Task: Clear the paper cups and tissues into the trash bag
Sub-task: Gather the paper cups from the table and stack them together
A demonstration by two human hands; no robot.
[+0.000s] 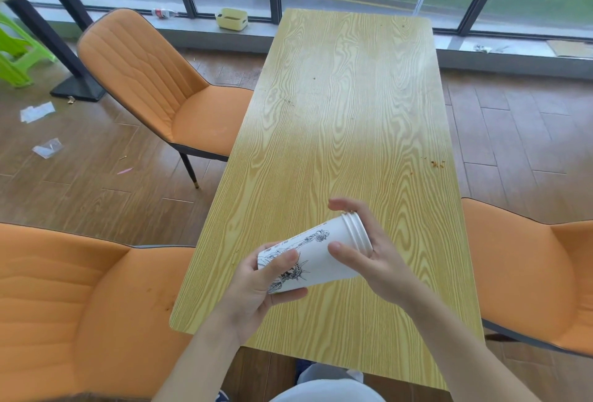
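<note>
- Stacked white paper cups (316, 254) with black line drawings printed on the wall are held on their side above the near end of the table, clear of its surface. Several rolled rims show at the upper-right end, so more than one cup is nested; the exact count cannot be told.
- Left hand (256, 286) grips the base end of the stack. The thumb lies across the printed wall and the fingers curl round the underside, closed firmly on the cups.
- Right hand (369, 250) holds the rim end. Its fingers (341, 205) reach over the far side of the rims, the thumb presses on the near wall, and the palm cups the mouth; the grasp is closed on the stack.
- Long yellow wood-grain table (346, 106) runs away from the viewer toward the windows. A few small brown crumbs (437, 163) lie near its right edge, well apart from the cups.
- Orange padded chairs stand round the table: one at far left (154, 87), one at near left (64, 299), one at near right (532, 273).
- Scraps of white paper (37, 111) and a clear wrapper (47, 147) lie on the brown plank floor at left, well apart from the table.
- On the window ledge sit a pale yellow plastic box (231, 18) and, to its left, a plastic bottle lying on its side (164, 13).
</note>
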